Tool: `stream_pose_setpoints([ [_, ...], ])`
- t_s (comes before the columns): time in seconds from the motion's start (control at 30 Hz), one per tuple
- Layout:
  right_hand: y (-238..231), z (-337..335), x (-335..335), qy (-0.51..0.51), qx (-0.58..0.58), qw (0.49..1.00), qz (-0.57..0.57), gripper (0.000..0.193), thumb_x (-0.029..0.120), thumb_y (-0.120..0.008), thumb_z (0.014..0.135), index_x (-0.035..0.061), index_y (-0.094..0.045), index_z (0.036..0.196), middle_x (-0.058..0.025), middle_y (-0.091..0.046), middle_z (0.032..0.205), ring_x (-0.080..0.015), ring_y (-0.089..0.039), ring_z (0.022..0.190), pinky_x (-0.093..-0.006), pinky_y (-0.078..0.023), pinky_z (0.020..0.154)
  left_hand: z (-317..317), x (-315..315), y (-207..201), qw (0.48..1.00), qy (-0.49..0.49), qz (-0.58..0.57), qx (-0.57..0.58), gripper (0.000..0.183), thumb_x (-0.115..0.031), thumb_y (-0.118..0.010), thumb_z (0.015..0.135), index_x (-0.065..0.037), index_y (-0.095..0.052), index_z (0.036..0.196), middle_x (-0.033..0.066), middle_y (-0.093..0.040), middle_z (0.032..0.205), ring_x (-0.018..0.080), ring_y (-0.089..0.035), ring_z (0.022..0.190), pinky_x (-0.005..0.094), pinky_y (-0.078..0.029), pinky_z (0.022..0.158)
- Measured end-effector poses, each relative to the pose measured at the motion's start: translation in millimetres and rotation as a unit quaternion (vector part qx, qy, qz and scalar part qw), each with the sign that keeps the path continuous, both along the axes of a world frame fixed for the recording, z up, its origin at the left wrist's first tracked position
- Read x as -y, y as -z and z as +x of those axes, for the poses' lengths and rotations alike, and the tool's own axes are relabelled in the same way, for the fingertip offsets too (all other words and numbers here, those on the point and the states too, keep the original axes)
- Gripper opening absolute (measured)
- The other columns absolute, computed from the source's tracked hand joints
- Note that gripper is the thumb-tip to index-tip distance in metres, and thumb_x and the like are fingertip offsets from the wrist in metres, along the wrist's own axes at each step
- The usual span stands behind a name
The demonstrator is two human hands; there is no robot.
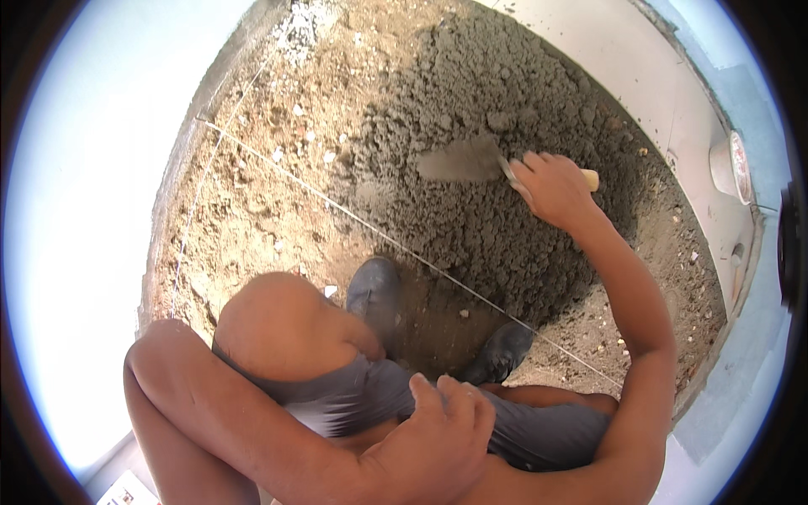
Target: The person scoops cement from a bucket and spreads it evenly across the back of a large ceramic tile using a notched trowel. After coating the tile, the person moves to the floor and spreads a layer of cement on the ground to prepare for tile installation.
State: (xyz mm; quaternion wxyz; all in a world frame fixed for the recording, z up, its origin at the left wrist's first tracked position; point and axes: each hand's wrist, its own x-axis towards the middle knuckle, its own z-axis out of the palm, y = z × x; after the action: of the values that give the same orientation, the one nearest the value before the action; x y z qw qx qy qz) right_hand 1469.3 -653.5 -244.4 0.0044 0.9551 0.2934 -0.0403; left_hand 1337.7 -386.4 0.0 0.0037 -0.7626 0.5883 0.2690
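My right hand (551, 189) is closed around the pale yellow handle of a trowel (461, 160). The trowel's blade points left, over a broad heap of dark grey, crumbly wet mortar (505, 76), and looks slightly blurred. Whether the blade touches the mortar I cannot tell. My left hand (438, 433) is near my lap, by the grey shorts, with its fingers loosely bent and a little apart. Nothing shows in it. A white string line (370, 225) runs taut across the ground, between the mortar and the lighter sandy soil.
My dark shoes (373, 295) stand beside the string, close to the mortar's near edge. Sandy soil with small stones (278, 168) lies at left. A second string (195, 198) runs along the left side. A white bucket (730, 168) sits at the right, by the pale wall.
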Motion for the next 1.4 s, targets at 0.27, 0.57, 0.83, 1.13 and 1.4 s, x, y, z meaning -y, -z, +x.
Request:
stream_pose_setpoints([
  [0.27, 28, 35, 49, 0.007, 0.094, 0.992, -0.082, 0.023, 0.010, -0.064, 0.086, 0.0087, -0.060, 0.108, -0.0063, -0.061, 0.095, -0.0258, -0.063, 0.086, -0.0402, -0.051, 0.076, 5, -1, 3, 0.999, 0.024, -0.005, -0.025, 0.035, -0.025, -0.055, 0.084, 0.000, -0.073, 0.102, 0.0232, -0.060, 0.118, 0.0388, -0.057, 0.105, 0.0513, -0.050, 0.082],
  [0.57, 0, 49, 18, 0.402, -0.252, 0.831, 0.289, 0.032, 0.036, -0.051, 0.101, 0.0048, -0.053, 0.106, -0.0098, -0.057, 0.072, -0.0194, -0.060, 0.057, -0.0376, -0.049, 0.049, -10, -6, 6, 1.000, -0.005, 0.000, -0.006, 0.043, -0.026, -0.051, 0.088, 0.005, -0.068, 0.112, 0.0259, -0.060, 0.118, 0.0417, -0.056, 0.107, 0.0590, -0.047, 0.085],
  [0.83, 8, -14, -10, 0.563, -0.383, 0.504, 0.531, 0.032, 0.040, -0.052, 0.099, 0.0088, -0.050, 0.095, -0.0039, -0.052, 0.066, -0.0155, -0.052, 0.046, -0.0352, -0.046, 0.043, -36, 5, 58, 0.993, 0.093, -0.068, 0.002, 0.032, -0.022, -0.063, 0.081, 0.005, -0.070, 0.096, 0.0269, -0.060, 0.100, 0.0430, -0.061, 0.094, 0.0609, -0.056, 0.066],
  [1.13, 19, -36, -144, 0.495, -0.495, 0.510, 0.499, 0.034, 0.040, -0.051, 0.100, 0.0064, -0.049, 0.098, -0.0042, -0.050, 0.064, -0.0132, -0.050, 0.043, -0.0319, -0.043, 0.039, -6, -28, 46, 0.997, 0.029, -0.069, 0.007, 0.032, -0.023, -0.059, 0.084, 0.003, -0.070, 0.097, 0.0262, -0.060, 0.105, 0.0418, -0.060, 0.098, 0.0608, -0.054, 0.071],
  [1.4, 14, -21, -167, 0.381, -0.543, 0.680, 0.311, 0.034, 0.036, -0.047, 0.102, 0.0017, -0.049, 0.098, -0.0085, -0.054, 0.066, -0.0201, -0.061, 0.054, -0.0359, -0.049, 0.049, 17, -46, 37, 0.998, 0.009, -0.054, -0.030, 0.036, -0.025, -0.056, 0.086, 0.004, -0.068, 0.103, 0.0268, -0.060, 0.108, 0.0431, -0.059, 0.100, 0.0638, -0.051, 0.074],
])
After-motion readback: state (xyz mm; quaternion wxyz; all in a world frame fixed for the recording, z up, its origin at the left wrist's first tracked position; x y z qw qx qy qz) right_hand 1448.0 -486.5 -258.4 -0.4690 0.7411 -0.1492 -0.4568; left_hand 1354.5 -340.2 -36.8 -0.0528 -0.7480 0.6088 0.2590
